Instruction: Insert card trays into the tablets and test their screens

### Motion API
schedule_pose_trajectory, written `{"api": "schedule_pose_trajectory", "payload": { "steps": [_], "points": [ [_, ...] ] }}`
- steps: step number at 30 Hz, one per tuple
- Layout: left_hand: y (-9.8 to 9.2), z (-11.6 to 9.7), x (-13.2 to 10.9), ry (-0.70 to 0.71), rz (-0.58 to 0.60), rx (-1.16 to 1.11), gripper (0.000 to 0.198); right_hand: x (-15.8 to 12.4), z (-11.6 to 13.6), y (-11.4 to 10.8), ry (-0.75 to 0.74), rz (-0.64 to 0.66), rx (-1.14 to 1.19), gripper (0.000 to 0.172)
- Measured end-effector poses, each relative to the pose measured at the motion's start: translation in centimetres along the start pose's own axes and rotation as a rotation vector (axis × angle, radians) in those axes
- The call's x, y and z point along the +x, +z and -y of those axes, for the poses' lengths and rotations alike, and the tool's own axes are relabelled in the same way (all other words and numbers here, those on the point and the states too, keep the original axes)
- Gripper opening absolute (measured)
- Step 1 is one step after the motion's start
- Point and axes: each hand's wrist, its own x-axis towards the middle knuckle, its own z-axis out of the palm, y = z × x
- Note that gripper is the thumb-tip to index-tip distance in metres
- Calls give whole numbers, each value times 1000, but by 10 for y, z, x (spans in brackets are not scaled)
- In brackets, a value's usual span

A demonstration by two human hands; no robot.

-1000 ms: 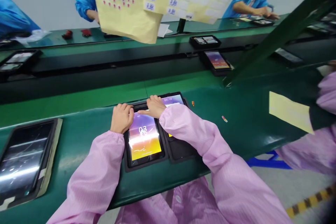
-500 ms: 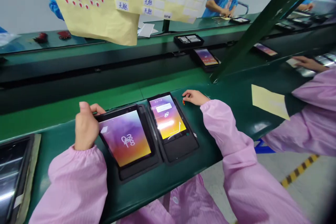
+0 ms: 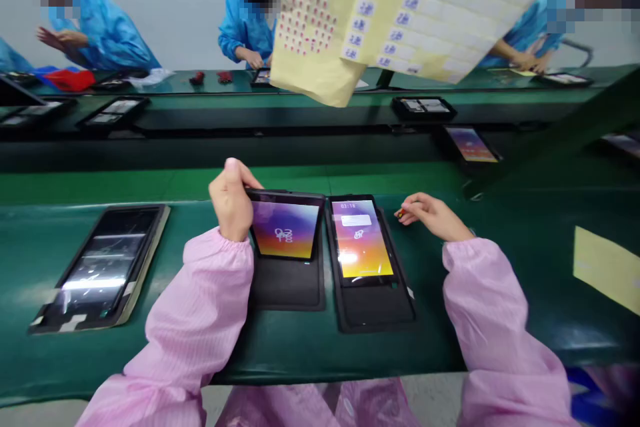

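Observation:
My left hand (image 3: 231, 203) is closed round the top left corner of a lit tablet (image 3: 285, 227) and tilts its far edge up off a black tray (image 3: 287, 283). Beside it a second lit device (image 3: 361, 240) lies flat in its own black tray (image 3: 375, 310). My right hand (image 3: 430, 213) rests on the green bench (image 3: 500, 260) just right of that tray, fingers pinched on a small red sticker (image 3: 400, 213).
A dark-screened tablet (image 3: 107, 260) lies in a tray at the left. Yellow sticker sheets (image 3: 400, 7) hang overhead. A yellow paper (image 3: 605, 267) lies at the right. More trays and devices (image 3: 470, 143) sit on the conveyor beyond. People in blue coats (image 3: 100, 37) work across the line.
My left hand has lifted the left tablet's far edge off its tray. My right hand left the tablets, reached right and now pinches a small red sticker. The view swung left.

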Motion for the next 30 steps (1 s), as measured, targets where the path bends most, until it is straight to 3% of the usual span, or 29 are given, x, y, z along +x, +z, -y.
{"api": "schedule_pose_trajectory", "payload": {
  "steps": [4,7,9,11,16,18,23,30],
  "points": [
    [-14,-6,5,156,328,-27,42,-23,91,33,-371,-98,257,28],
    [-26,-17,6,223,580,20,17,-35,156,70,-613,-59,232,17],
    [-30,-22,4,238,627,18,12,-38,184,92,-725,-27,140,12],
    [-31,-24,1,226,576,-31,10,-39,199,109,-800,-20,37,10],
    [-25,-16,-13,99,237,-210,10,-41,206,135,-892,-76,-63,5],
    [-23,-13,-18,67,155,-267,12,-42,207,142,-910,-73,-71,3],
    [-24,-13,-25,95,58,-331,13,-42,212,154,-920,-24,-113,2],
    [-25,-14,-27,134,16,-346,12,-43,210,156,-946,1,-162,1]
  ]
}}
